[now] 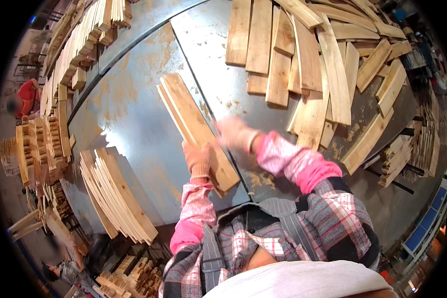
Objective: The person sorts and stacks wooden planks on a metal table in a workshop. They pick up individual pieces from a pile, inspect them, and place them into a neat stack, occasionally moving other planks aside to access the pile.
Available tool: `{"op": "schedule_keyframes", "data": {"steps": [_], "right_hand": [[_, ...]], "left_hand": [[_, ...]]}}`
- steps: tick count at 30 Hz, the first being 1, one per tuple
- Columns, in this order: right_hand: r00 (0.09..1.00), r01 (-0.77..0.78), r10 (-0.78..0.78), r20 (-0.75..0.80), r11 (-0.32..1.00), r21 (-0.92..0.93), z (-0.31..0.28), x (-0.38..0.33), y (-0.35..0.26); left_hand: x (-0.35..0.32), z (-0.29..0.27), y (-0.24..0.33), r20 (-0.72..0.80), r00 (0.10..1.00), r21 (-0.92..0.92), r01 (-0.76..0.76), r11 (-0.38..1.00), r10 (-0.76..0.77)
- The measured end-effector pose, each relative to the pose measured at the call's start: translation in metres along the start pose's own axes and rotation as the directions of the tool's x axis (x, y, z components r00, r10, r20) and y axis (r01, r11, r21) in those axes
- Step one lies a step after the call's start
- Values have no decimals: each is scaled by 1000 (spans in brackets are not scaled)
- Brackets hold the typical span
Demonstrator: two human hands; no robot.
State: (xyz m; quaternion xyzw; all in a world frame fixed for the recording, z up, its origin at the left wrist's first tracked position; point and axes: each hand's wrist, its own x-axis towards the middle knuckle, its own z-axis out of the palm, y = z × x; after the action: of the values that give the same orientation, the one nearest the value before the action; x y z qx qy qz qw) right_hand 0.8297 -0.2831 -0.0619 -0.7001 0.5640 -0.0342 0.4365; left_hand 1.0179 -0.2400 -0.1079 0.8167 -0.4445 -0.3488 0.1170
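Note:
Two or more pale wooden boards lie together, slanting, on the grey metal tabletop in front of me. My left hand, in an orange glove, grips them on their left side near the lower end. Motion smears my right hand, also gloved. It is beside the right edge of these boards, and whether it touches them is unclear. A fanned row of narrow, slightly curved boards rests on the table to the left of my left hand.
To the right, a large loose heap of boards covers the table's far side. More stacks of timber line the far left edge. Two people, one in red and one in grey, are at the left. A blue-panelled frame stands at far right.

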Motion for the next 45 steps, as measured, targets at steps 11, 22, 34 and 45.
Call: {"op": "schedule_keyframes", "data": {"steps": [11, 22, 34, 45], "right_hand": [[664, -675, 522, -535, 726, -129, -155, 231, 78], [769, -367, 389, -508, 918, 147, -144, 128, 50], [940, 55, -42, -339, 998, 31, -104, 40, 50], [682, -658, 321, -658, 662, -360, -344, 105, 191]], "left_hand": [[-1, 5, -32, -127, 991, -144, -51, 988, 33], [-1, -9, -13, 7, 995, -402, -91, 911, 102], [36, 12, 36, -132, 979, -317, -191, 929, 157], [26, 10, 34, -289, 940, -187, -241, 952, 181]]}}
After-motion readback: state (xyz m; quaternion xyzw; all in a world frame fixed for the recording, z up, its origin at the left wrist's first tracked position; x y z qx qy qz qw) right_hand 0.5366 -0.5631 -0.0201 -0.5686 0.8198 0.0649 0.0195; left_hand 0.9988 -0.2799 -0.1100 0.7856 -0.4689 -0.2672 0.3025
